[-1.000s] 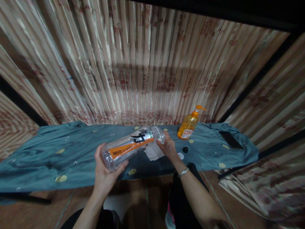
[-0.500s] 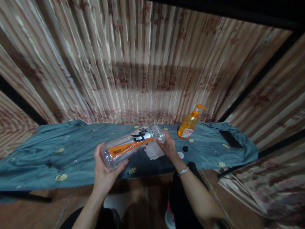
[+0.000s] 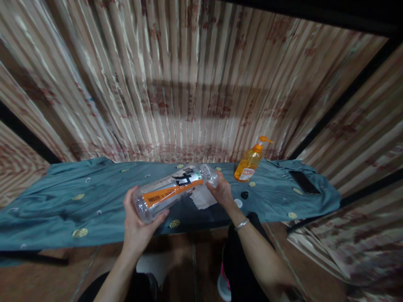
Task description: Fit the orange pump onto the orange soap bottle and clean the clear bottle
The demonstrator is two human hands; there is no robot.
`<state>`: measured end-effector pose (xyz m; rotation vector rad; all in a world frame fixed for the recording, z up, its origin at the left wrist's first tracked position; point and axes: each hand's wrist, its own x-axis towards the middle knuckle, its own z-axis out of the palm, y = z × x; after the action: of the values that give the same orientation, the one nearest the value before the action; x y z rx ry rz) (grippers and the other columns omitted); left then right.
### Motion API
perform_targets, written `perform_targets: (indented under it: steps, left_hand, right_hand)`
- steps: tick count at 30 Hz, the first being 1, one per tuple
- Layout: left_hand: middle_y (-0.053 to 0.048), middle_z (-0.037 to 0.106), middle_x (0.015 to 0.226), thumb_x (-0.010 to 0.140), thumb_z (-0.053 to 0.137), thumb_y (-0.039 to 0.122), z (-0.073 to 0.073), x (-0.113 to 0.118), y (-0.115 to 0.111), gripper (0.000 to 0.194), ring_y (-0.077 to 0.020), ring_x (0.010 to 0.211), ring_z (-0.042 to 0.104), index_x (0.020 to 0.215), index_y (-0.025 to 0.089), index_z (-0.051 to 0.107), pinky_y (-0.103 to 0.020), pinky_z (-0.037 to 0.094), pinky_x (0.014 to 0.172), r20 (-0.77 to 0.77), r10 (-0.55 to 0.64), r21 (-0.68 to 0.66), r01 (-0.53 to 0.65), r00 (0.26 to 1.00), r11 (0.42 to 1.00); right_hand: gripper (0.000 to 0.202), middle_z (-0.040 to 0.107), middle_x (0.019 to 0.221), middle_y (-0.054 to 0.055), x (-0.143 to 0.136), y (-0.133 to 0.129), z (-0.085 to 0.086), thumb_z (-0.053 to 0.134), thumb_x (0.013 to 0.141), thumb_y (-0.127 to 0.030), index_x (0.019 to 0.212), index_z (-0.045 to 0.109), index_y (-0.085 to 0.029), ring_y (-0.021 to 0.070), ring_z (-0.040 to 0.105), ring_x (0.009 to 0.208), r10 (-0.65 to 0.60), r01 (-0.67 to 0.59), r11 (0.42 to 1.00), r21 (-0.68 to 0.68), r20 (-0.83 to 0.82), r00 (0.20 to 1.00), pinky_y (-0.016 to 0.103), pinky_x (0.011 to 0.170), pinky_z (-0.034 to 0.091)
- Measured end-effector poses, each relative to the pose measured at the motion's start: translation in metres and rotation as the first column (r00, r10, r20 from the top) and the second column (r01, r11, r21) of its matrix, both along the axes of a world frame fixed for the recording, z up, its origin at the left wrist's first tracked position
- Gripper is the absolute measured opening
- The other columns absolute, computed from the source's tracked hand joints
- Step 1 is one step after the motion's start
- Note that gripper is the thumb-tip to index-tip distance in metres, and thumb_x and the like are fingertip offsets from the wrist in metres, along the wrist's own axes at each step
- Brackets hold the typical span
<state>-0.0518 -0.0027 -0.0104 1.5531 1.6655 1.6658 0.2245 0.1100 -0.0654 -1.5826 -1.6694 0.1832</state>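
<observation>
A large clear plastic bottle (image 3: 171, 191) with an orange and silver label lies tilted in the air above the cloth, its neck end up and to the right. My left hand (image 3: 138, 228) is wrapped round its base, thumb below and fingers behind. At the other end, my right hand (image 3: 223, 191) grips the clear narrow end of the bottle; whether that end is a separate piece I cannot tell. Beneath the right hand, a white tissue (image 3: 203, 198) lies on the cloth. A white round cap (image 3: 238, 203) and a small black cap (image 3: 244, 195) sit beside the right wrist.
A pump bottle (image 3: 248, 165) of orange liquid stands at the back right. Farther right lies a black phone (image 3: 304, 182). A teal patterned cloth (image 3: 103, 201) covers the narrow table, with a pleated curtain (image 3: 176, 84) behind and dark metal posts (image 3: 343, 100) at the sides.
Almost nothing differs. The view has shifted very slightly, while both hands keep the same hold on the bottle.
</observation>
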Motion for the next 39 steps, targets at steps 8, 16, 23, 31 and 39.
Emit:
perform_targets:
  steps: [8, 16, 23, 31, 39]
  left_hand:
    - [-0.012, 0.049, 0.14, 0.057, 0.088, 0.055, 0.0, 0.0, -0.001, 0.103, -0.0357, 0.127, 0.056, 0.142, 0.027, 0.038, -0.06, 0.042, 0.115, 0.003, 0.008, -0.016, -0.008, 1.0, 1.0]
    - [-0.012, 0.051, 0.136, 0.054, 0.089, 0.056, 0.002, 0.0, -0.001, 0.102, -0.0368, 0.122, 0.058, 0.139, 0.026, 0.041, -0.062, 0.046, 0.111, 0.019, 0.014, 0.013, -0.014, 1.0, 1.0]
    - [-0.01, 0.052, 0.137, 0.058, 0.089, 0.053, -0.005, -0.002, 0.001, 0.1, -0.0359, 0.123, 0.058, 0.142, 0.03, 0.041, -0.058, 0.045, 0.114, 0.005, 0.004, 0.03, -0.005, 1.0, 1.0]
    - [-0.01, 0.052, 0.138, 0.059, 0.089, 0.053, -0.007, -0.004, 0.001, 0.1, -0.0356, 0.124, 0.058, 0.144, 0.029, 0.042, -0.058, 0.045, 0.114, -0.002, 0.002, 0.049, -0.002, 1.0, 0.999]
    - [-0.012, 0.05, 0.14, 0.057, 0.09, 0.054, -0.008, -0.004, 0.002, 0.105, -0.0358, 0.127, 0.056, 0.145, 0.027, 0.04, -0.063, 0.042, 0.115, -0.004, -0.007, 0.049, 0.007, 1.0, 0.999]
  right_hand:
    - [0.048, 0.075, 0.117, 0.015, -0.001, -0.002, 0.001, 0.072, 0.082, -0.021, 0.128, 0.054, -0.019, 0.0292, 0.073, 0.113, -0.008, 0.008, 1.0, -0.012, 0.004, 1.0, 0.042, 0.099, 0.058]
    - [0.049, 0.077, 0.116, 0.014, -0.002, -0.002, 0.002, 0.072, 0.083, -0.022, 0.128, 0.055, -0.018, 0.0284, 0.074, 0.112, -0.021, 0.022, 1.0, -0.021, 0.018, 1.0, 0.039, 0.099, 0.058]
    - [0.048, 0.077, 0.115, 0.014, -0.002, -0.001, 0.003, 0.073, 0.082, -0.022, 0.127, 0.056, -0.016, 0.0287, 0.075, 0.111, -0.026, 0.027, 0.999, -0.021, 0.045, 0.999, 0.036, 0.096, 0.059]
    - [0.047, 0.077, 0.113, 0.012, -0.003, -0.001, 0.002, 0.075, 0.082, -0.022, 0.125, 0.056, -0.018, 0.0266, 0.076, 0.109, -0.032, 0.032, 0.999, -0.008, 0.049, 0.998, 0.034, 0.094, 0.059]
    - [0.048, 0.077, 0.114, 0.013, -0.002, 0.001, -0.003, 0.073, 0.083, -0.023, 0.127, 0.055, -0.018, 0.0274, 0.075, 0.109, -0.03, 0.029, 0.999, 0.016, 0.048, 0.998, 0.034, 0.095, 0.059]
